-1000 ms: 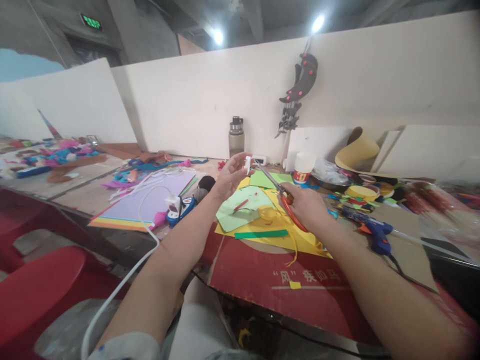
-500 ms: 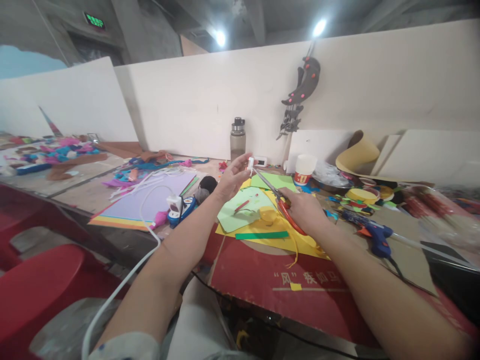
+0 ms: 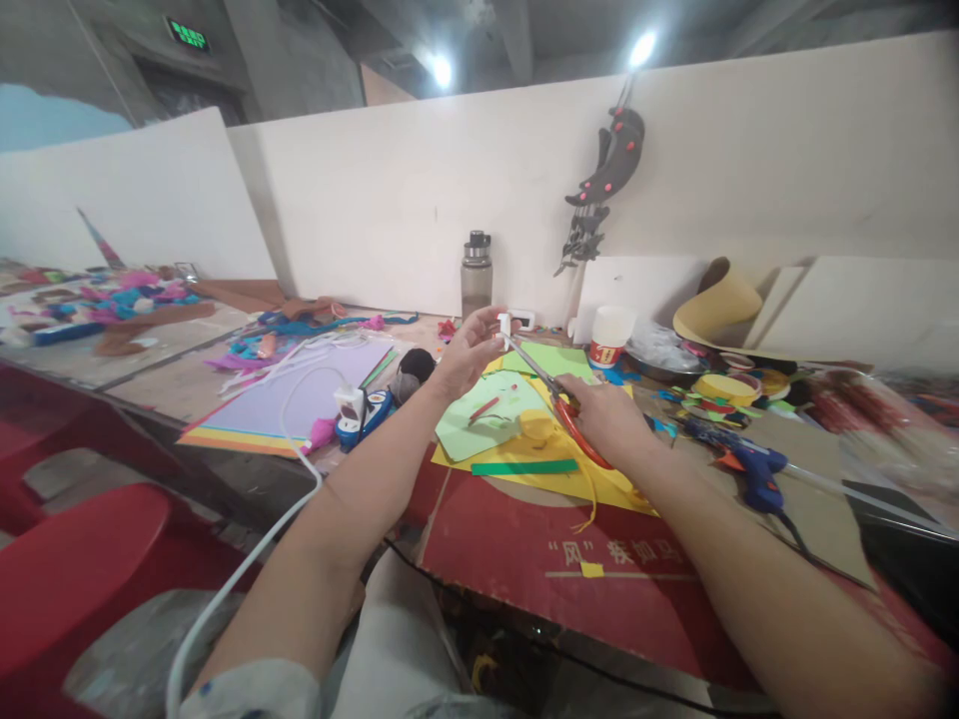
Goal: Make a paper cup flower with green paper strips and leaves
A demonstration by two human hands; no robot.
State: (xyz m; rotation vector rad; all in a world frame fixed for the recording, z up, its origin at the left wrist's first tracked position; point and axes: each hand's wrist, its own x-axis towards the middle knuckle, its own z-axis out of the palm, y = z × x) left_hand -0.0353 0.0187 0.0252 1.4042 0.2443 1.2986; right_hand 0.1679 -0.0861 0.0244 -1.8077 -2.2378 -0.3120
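While my left hand (image 3: pixel 471 352) pinches a small white piece (image 3: pixel 504 328) between thumb and fingers, my right hand (image 3: pixel 606 414) is closed around the orange handles of the scissors (image 3: pixel 575 429). From the head view, the white piece is up in front of me, over the far part of the tabletop (image 3: pixel 176 367), and the blades point at its lower edge. Whether they touch it, or how far they are parted, I cannot tell. I judge this to be a trimming step; the next move calls for a steady pinch, the blades lined up on the edge, and my left fingertips clear of them.

Below my hands lie light green paper (image 3: pixel 469 434), yellow paper (image 3: pixel 486 457) and a dark green strip (image 3: pixel 524 467), with a glue gun (image 3: pixel 760 479) off to the right.

As for writing, the red cardboard (image 3: pixel 509 539) nearest me carries pale Chinese characters, which I read as “风” 疾如马, with my right forearm over whatever follows. Red print marks the paper cup (image 3: pixel 608 338), too small to read. High at left, a lit green sign (image 3: pixel 187 34) is too blurred for me to be sure of its letters.
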